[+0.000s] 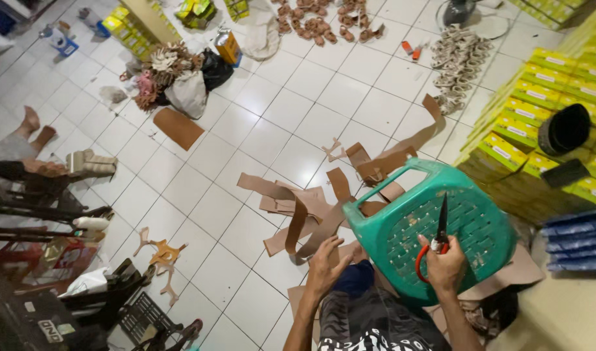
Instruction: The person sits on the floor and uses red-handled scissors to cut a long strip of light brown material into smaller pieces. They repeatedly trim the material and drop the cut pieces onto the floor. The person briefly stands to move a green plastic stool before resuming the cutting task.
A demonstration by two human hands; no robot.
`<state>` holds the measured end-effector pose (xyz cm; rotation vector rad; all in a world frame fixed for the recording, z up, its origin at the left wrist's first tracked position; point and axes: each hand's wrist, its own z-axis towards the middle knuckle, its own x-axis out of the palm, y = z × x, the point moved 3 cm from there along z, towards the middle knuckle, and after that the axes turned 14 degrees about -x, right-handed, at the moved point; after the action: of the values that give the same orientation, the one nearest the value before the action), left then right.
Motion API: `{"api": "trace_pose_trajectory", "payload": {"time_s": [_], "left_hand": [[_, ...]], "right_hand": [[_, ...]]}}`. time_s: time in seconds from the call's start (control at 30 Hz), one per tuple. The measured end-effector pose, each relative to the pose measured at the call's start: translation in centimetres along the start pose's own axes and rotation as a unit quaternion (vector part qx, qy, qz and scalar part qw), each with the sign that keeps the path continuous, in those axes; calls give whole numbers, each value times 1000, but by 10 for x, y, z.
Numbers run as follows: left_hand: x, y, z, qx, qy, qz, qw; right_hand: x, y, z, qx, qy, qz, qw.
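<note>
Head view: right hand (pixel 446 263) gripping red-handled scissors (pixel 438 239), blades upward, over a green plastic stool (pixel 408 224) at lower right. Left hand (pixel 327 261), fingers spread, touching brown leather strips (pixel 304 218) at centre. Yellow boxes (pixel 545 97) stacked at right edge.

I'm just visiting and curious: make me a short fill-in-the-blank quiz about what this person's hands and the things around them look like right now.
1. The right hand holds a pair of scissors with ____ handles.
2. The scissors are held over a plastic stool coloured ____.
3. The left hand reaches toward the brown strips lying on the white tiled ____.
4. The boxes stacked at the right are mostly ____.

Missing words: red; green; floor; yellow
</note>
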<state>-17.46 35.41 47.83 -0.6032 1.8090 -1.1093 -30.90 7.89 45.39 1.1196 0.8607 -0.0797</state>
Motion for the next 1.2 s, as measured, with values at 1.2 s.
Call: {"api": "trace_pose_trajectory", "payload": {"time_s": [1.2], "left_hand": [[85, 69, -77, -375, -91, 62, 920]], "right_hand": [[89, 4, 206, -64, 244, -27, 967]]}}
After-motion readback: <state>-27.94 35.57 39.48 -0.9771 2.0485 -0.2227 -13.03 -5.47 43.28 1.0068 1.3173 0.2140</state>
